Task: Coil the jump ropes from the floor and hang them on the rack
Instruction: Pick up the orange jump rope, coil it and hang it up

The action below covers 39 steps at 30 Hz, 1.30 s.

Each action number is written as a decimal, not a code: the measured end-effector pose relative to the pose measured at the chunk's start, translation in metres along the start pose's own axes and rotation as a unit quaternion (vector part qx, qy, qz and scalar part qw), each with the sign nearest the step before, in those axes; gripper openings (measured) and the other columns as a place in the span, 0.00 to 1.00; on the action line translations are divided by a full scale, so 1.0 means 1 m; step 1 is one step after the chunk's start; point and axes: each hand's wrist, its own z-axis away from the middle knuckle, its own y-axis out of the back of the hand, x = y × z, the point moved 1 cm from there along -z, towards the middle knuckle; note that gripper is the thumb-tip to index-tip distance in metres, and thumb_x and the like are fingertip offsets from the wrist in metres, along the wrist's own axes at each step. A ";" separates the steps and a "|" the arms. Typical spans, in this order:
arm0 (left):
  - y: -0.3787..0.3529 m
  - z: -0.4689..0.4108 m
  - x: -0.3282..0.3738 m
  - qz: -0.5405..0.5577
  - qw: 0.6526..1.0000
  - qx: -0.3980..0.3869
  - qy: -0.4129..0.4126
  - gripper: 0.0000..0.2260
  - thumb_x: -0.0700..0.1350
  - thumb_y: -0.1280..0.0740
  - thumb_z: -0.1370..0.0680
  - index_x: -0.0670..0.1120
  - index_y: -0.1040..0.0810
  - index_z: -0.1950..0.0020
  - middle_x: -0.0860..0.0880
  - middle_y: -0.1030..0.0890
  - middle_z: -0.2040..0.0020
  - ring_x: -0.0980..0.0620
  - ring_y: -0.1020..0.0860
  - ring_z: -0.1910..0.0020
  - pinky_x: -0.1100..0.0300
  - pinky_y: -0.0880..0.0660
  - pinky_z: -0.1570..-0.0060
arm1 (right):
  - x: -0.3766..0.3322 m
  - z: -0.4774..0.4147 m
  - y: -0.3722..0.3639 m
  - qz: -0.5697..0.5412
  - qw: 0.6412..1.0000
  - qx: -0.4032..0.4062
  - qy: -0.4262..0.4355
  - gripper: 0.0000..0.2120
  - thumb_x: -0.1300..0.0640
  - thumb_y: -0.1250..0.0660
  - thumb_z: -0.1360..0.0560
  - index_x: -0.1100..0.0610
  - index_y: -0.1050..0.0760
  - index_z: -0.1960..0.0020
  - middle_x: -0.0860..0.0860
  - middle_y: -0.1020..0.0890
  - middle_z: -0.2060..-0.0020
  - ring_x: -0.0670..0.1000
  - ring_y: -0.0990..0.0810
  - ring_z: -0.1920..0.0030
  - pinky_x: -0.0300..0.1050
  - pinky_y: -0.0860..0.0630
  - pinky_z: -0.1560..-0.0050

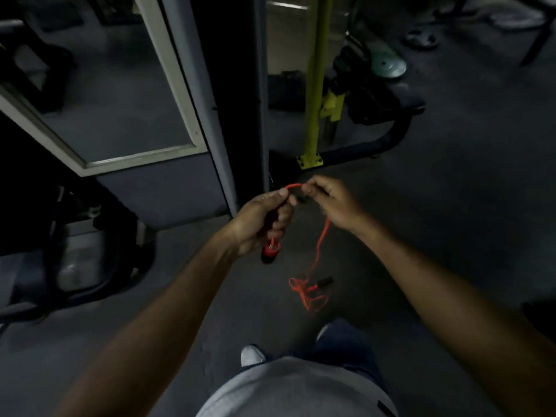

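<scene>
Red handle [270, 251] is clasped in grip of L hand [258, 219], orange rope [322, 237] pinched by R hand [332, 203], slack piled on open floor [436, 242] nr yellow post [316, 85].

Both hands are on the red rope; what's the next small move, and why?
Probably the right hand should slide down the red rope and bring a loop to the left hand, which grips one handle: only a short span runs between the hands, and the rest lies tangled on the floor.
</scene>
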 end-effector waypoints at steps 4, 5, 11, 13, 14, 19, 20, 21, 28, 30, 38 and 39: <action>-0.015 0.075 0.012 0.108 0.993 -0.013 -0.052 0.12 0.43 0.47 0.17 0.43 0.24 0.49 0.48 0.15 0.58 0.53 0.16 0.61 0.55 0.18 0.65 | -0.009 0.076 -0.073 -0.104 0.985 0.003 -0.141 0.10 0.70 0.45 0.21 0.61 0.27 0.55 0.43 0.23 0.76 0.38 0.28 0.76 0.31 0.32 0.72; -0.015 0.092 0.011 0.125 0.990 -0.015 -0.069 0.12 0.41 0.47 0.17 0.44 0.24 0.45 0.47 0.15 0.52 0.52 0.16 0.55 0.53 0.18 0.62 | -0.013 0.099 -0.091 -0.073 0.985 -0.017 -0.154 0.13 0.69 0.46 0.20 0.58 0.29 0.59 0.42 0.23 0.78 0.37 0.28 0.76 0.30 0.32 0.71; 0.001 0.199 -0.034 0.159 0.978 0.030 -0.130 0.31 0.25 0.47 0.23 0.54 0.33 0.28 0.51 0.29 0.29 0.48 0.28 0.31 0.45 0.25 0.39 | -0.055 0.207 -0.175 0.317 0.927 -0.202 -0.015 0.09 0.50 0.48 0.20 0.49 0.29 0.50 0.48 0.18 0.52 0.51 0.20 0.52 0.49 0.25 0.50; 0.010 0.236 -0.049 0.111 0.980 0.083 -0.144 0.31 0.25 0.48 0.23 0.55 0.33 0.29 0.50 0.31 0.27 0.48 0.31 0.29 0.48 0.28 0.36 | -0.073 0.235 -0.191 0.360 0.911 -0.196 0.046 0.10 0.47 0.48 0.20 0.48 0.30 0.50 0.49 0.18 0.51 0.54 0.20 0.51 0.50 0.25 0.51; 0.016 0.255 -0.056 0.044 0.982 0.110 -0.150 0.30 0.25 0.49 0.23 0.51 0.33 0.28 0.49 0.32 0.26 0.49 0.33 0.27 0.50 0.30 0.33 | -0.086 0.248 -0.199 0.353 0.913 -0.194 0.067 0.09 0.47 0.48 0.20 0.48 0.30 0.48 0.49 0.18 0.50 0.54 0.20 0.50 0.51 0.24 0.51; 0.030 0.335 -0.091 -0.202 0.965 0.107 -0.130 0.18 0.35 0.47 0.17 0.40 0.36 0.27 0.46 0.28 0.32 0.62 0.28 0.35 0.64 0.33 0.34 | -0.153 0.288 -0.229 0.326 0.924 -0.152 0.132 0.07 0.49 0.43 0.22 0.47 0.27 0.49 0.49 0.17 0.53 0.54 0.19 0.52 0.51 0.25 0.54; 0.031 0.348 -0.097 -0.217 0.964 0.092 -0.124 0.15 0.37 0.47 0.17 0.39 0.33 0.30 0.45 0.24 0.37 0.65 0.25 0.41 0.67 0.30 0.39 | -0.169 0.287 -0.232 0.330 0.922 -0.142 0.146 0.07 0.49 0.40 0.22 0.49 0.25 0.50 0.50 0.16 0.55 0.54 0.19 0.53 0.48 0.26 0.56; 0.032 0.362 -0.101 -0.237 0.960 0.089 -0.117 0.13 0.38 0.47 0.16 0.38 0.30 0.35 0.45 0.21 0.45 0.67 0.22 0.49 0.70 0.28 0.46 | -0.184 0.284 -0.234 0.334 0.920 -0.132 0.155 0.06 0.49 0.37 0.23 0.49 0.24 0.51 0.50 0.16 0.57 0.53 0.19 0.55 0.46 0.28 0.58; 0.060 0.424 -0.099 -0.198 0.974 0.050 -0.097 0.14 0.43 0.45 0.16 0.38 0.23 0.52 0.50 0.36 0.75 0.55 0.36 0.77 0.62 0.32 0.72 | -0.211 0.252 -0.261 0.196 0.968 -0.083 0.133 0.06 0.46 0.33 0.28 0.49 0.23 0.57 0.47 0.20 0.64 0.44 0.23 0.64 0.45 0.28 0.61; 0.060 0.429 -0.088 -0.128 0.984 0.049 -0.114 0.13 0.41 0.45 0.17 0.40 0.22 0.50 0.52 0.35 0.77 0.56 0.38 0.79 0.65 0.35 0.76 | -0.187 0.261 -0.300 0.035 0.995 -0.078 0.049 0.06 0.50 0.36 0.26 0.48 0.23 0.59 0.50 0.21 0.64 0.46 0.25 0.62 0.46 0.29 0.58; 0.094 0.432 -0.089 -0.140 0.974 0.131 -0.121 0.19 0.38 0.44 0.17 0.45 0.36 0.26 0.48 0.24 0.34 0.54 0.20 0.45 0.62 0.23 0.48 | -0.183 0.349 -0.374 0.276 0.937 -0.215 -0.013 0.08 0.50 0.46 0.19 0.50 0.32 0.55 0.49 0.23 0.64 0.51 0.23 0.63 0.50 0.26 0.58; 0.098 0.434 -0.094 -0.177 0.968 0.135 -0.116 0.19 0.39 0.44 0.17 0.45 0.36 0.26 0.48 0.25 0.33 0.54 0.21 0.44 0.62 0.24 0.46 | -0.193 0.352 -0.367 0.327 0.920 -0.215 0.020 0.07 0.49 0.46 0.20 0.50 0.32 0.52 0.51 0.20 0.61 0.55 0.21 0.59 0.51 0.25 0.57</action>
